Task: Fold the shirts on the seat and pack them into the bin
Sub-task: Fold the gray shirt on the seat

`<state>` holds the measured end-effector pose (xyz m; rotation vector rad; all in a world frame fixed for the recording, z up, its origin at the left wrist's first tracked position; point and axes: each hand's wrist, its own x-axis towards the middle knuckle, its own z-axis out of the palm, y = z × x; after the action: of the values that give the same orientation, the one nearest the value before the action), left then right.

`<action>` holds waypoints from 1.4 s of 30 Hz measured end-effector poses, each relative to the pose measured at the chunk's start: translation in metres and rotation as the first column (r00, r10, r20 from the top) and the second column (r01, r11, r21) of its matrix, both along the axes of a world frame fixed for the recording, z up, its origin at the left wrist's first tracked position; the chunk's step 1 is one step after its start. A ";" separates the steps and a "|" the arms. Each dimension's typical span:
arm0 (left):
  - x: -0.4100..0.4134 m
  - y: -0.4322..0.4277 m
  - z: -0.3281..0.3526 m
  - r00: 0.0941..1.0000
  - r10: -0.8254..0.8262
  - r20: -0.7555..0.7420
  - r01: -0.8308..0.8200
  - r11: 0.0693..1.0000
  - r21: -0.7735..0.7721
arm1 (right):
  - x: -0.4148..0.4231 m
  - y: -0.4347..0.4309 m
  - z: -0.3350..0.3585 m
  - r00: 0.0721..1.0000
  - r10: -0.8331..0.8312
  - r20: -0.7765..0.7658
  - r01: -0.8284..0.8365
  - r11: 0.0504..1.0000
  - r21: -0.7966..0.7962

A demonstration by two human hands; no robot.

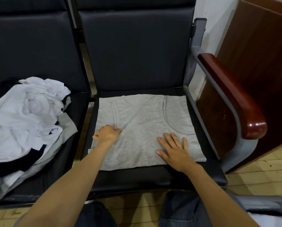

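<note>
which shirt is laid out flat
The grey shirt on the right seat, with the right hand flat on it; the others lie crumpled in a pile on the left seat.

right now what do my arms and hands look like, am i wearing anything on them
The left forearm and right forearm are bare as far as the picture shows, with no cuffs. The left hand and right hand have no gloves. There is no watch or band on either wrist and no ring on the fingers that show.
</note>
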<state>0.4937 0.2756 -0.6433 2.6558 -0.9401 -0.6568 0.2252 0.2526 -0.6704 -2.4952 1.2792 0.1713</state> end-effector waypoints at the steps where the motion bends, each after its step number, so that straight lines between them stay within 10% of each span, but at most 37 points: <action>1: 0.001 -0.001 -0.002 0.999 0.020 0.026 -0.020 1.000 -0.020 | 0.000 0.000 -0.002 1.000 -0.001 -0.003 0.001 1.000 -0.008; 6: 0.008 0.008 -0.012 0.986 0.085 0.144 -0.042 0.959 -0.281 | 0.000 0.001 0.003 1.000 -0.016 -0.008 0.016 0.999 0.033; 9: -0.002 0.030 -0.021 0.922 -0.121 0.367 0.269 0.884 -0.382 | 0.002 0.001 0.009 0.998 -0.050 0.031 0.050 0.999 0.010; 15: -0.018 0.066 -0.037 0.789 -0.573 0.222 0.578 0.815 0.053 | 0.009 0.008 0.010 0.997 0.018 0.075 -0.017 1.000 -0.019; 18: -0.010 0.068 -0.030 0.788 -0.608 0.100 0.610 0.792 0.007 | 0.012 0.010 0.012 1.000 -0.014 -0.014 0.015 0.997 0.072; 22: 0.013 0.082 -0.016 0.940 -0.337 0.048 0.324 0.840 -0.436 | 0.037 0.011 0.026 0.984 -0.059 0.166 0.074 0.994 -0.084; 30: 0.051 0.093 0.005 0.945 -0.322 0.050 0.325 0.944 -0.061 | 0.177 -0.078 0.044 0.896 -0.202 0.395 0.177 0.979 0.100; 42: 0.070 0.086 0.009 0.925 -0.285 -0.251 0.219 0.940 -0.261 | 0.266 -0.179 0.010 0.891 -0.350 0.289 0.308 0.934 0.181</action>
<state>0.5640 0.3616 -0.6346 2.1837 -1.2026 -0.9011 0.4913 0.0737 -0.6601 -2.0507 1.4697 -0.2143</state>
